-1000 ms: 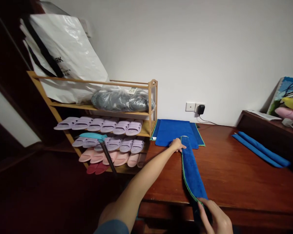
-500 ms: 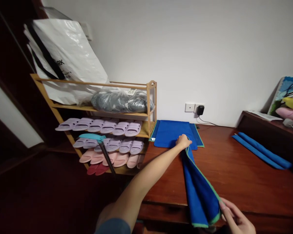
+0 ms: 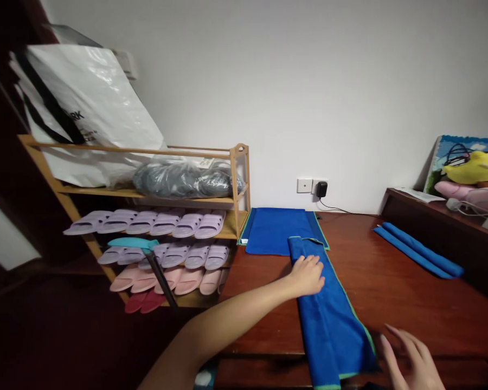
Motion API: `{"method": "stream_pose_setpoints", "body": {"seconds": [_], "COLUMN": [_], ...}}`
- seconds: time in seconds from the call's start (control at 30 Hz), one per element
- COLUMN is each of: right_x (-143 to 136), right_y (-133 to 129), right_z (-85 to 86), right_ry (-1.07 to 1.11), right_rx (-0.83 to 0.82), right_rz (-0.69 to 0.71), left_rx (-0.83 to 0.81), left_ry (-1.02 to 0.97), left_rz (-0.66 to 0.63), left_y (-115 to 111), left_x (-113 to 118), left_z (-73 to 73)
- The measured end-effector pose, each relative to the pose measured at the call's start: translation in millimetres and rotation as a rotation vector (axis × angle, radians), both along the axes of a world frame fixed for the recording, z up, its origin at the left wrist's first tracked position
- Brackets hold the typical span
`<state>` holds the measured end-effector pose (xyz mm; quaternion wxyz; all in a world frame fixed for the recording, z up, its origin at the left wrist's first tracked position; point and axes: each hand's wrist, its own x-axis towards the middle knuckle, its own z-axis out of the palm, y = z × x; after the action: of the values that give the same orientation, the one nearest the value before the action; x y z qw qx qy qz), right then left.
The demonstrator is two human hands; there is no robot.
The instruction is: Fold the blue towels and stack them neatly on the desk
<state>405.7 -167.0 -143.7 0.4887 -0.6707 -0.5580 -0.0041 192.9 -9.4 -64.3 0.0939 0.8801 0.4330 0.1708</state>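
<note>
Wall [image 3: 309, 81]: white, behind everything; a socket [image 3: 305, 185] with a black plug [image 3: 321, 189] sits low on it, just above the counter.
Counter [image 3: 410, 292]: dark red-brown wood, running from the rack to a raised ledge [image 3: 439, 222] at the right.
Rack [image 3: 154, 189]: light wood, standing left of the counter and touching its end; rows of lilac and pink slippers [image 3: 166, 222] on the lower shelves, a grey bundle in clear plastic [image 3: 187, 179] on the top shelf.
Bag [image 3: 85, 108]: white with black handles, leaning on top of the rack.
Towel [image 3: 333, 319]: blue with green edging, folded into a long strip, lying flat on the counter from near the back to over the front edge.
Folded cloth [image 3: 272, 230]: blue, flat against the wall; the towel's far end lies on it.
Rolls [image 3: 418, 250]: two thin blue ones, side by side near the ledge, well apart from the towel.
Toys [image 3: 472, 168]: yellow and pink, on the ledge at far right.
Left hand [image 3: 307, 275]: palm down on the towel's upper part, fingers spread and pressing flat, gripping nothing.
Right hand [image 3: 412, 360]: at the front edge just right of the towel's near end, fingers loosely spread, empty; whether it touches the towel cannot be told.
</note>
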Motion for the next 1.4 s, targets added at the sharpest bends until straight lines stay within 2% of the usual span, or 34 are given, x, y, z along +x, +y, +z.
{"method": "stream_pose_setpoints", "body": {"seconds": [0.07, 0.13, 0.23, 0.3, 0.43, 0.5, 0.57, 0.67, 0.77, 0.87, 0.93, 1.03, 1.23, 1.3, 1.4], "right_x": [-9.1, -25.4, -45.5, -49.1, -44.8, -44.2, -45.1, -45.8, -44.6, -43.1, -42.8, -43.7, -42.5, -36.3, -24.3], "right_y": [23.6, 44.3, 60.3, 61.3, 57.2, 56.9, 57.5, 58.6, 58.9, 58.7, 58.4, 57.7, 57.4, 61.3, 72.6], "right_z": [14.1, 23.8, 25.3, 21.3, 18.8, 20.5, 21.4, 19.5, 16.0, 14.8, 15.7, 17.8, 16.6, 15.7, 17.3], "right_ry": [-0.244, -0.428, -0.608, -0.648, -0.668, -0.669, -0.669, -0.671, -0.677, -0.679, -0.682, -0.678, -0.610, -0.561, -0.457], "right_rx": [0.004, -0.111, -0.315, -0.380, -0.388, -0.393, -0.393, -0.377, -0.370, -0.371, -0.381, -0.395, -0.385, -0.374, -0.345], "right_rz": [0.212, 0.415, 0.561, 0.566, 0.547, 0.550, 0.556, 0.558, 0.551, 0.551, 0.552, 0.555, 0.573, 0.596, 0.598], "left_rx": [0.037, 0.070, 0.063, 0.028, -0.055, -0.088, -0.051, 0.096, 0.152, 0.041, -0.069, -0.137, -0.102, -0.079, 0.039], "left_ry": [0.059, 0.127, 0.187, 0.194, 0.223, 0.239, 0.237, 0.174, 0.080, 0.122, 0.206, 0.263, 0.291, 0.301, 0.266], "left_rz": [-0.040, -0.076, -0.142, -0.160, -0.127, -0.069, 0.014, 0.050, -0.094, -0.220, -0.215, -0.109, 0.169, 0.230, 0.301], "left_y": [-11.5, -18.0, -22.9, -27.1, -43.4, -52.7, -59.4, -63.0, -62.3, -62.8, -66.3, -77.5, -111.0, -119.5, -125.6], "left_x": [0.3, -0.3, -13.0, -32.9, -91.9, -118.3, -132.5, -123.4, -89.4, -62.5, -61.6, -88.3, -170.4, -185.3, -190.8], "left_z": [-7.2, -11.0, -6.7, 1.2, 14.0, 15.6, 16.0, 17.6, 16.9, 10.5, 6.7, 7.5, 20.8, 23.2, 24.1]}}
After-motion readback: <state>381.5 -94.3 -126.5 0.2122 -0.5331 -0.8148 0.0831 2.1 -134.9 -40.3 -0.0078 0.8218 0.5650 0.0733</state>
